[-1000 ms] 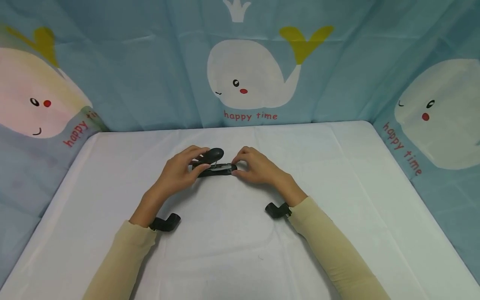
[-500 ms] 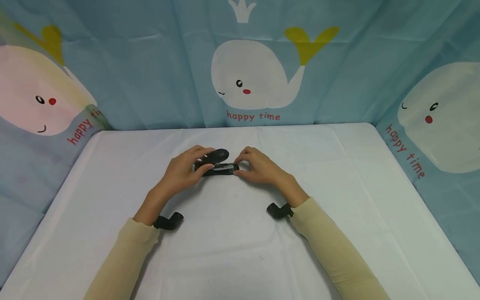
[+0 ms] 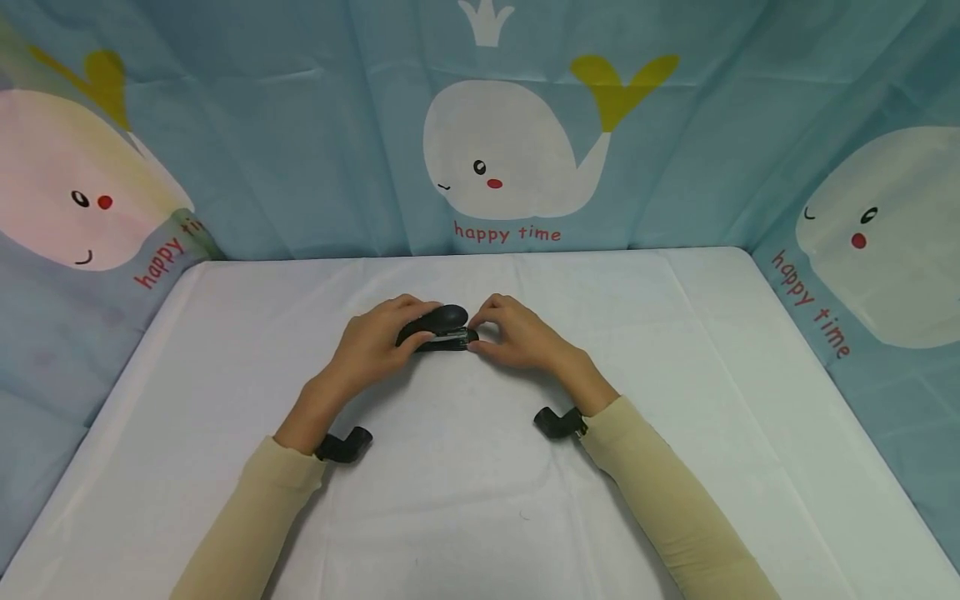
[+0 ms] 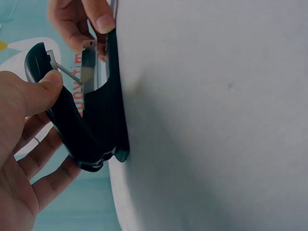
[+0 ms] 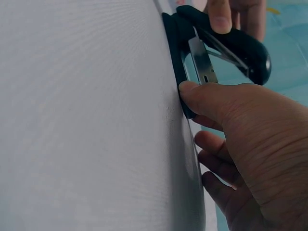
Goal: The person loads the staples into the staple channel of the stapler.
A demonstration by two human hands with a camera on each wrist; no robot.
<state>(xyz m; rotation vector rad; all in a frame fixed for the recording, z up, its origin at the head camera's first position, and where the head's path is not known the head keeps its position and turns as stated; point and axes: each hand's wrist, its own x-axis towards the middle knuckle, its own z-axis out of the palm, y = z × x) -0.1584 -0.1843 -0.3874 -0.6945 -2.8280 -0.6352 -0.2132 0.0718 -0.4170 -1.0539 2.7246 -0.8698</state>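
A black stapler (image 3: 446, 317) lies on the white-covered table, its top arm raised from the base. My left hand (image 3: 375, 340) grips that top arm, with the thumb on the near side and fingers behind, as the left wrist view shows. Between arm and base, a metal magazine (image 4: 88, 65) and a thin rod (image 4: 69, 72) are exposed. At the stapler's right end my right hand (image 3: 516, 336) pinches the base (image 5: 175, 57) between thumb and fingers. The fingers hide the tip of the base.
The table's white cloth (image 3: 465, 500) surrounds the stapler. Behind and at both sides hangs a blue curtain (image 3: 300, 150) printed with whales. Black camera mounts (image 3: 345, 446) sit on both wrists.
My left hand has moved a little right and down, bringing the stapler's top arm closer to the base. The right hand stays at the base's end. The head view has shifted slightly.
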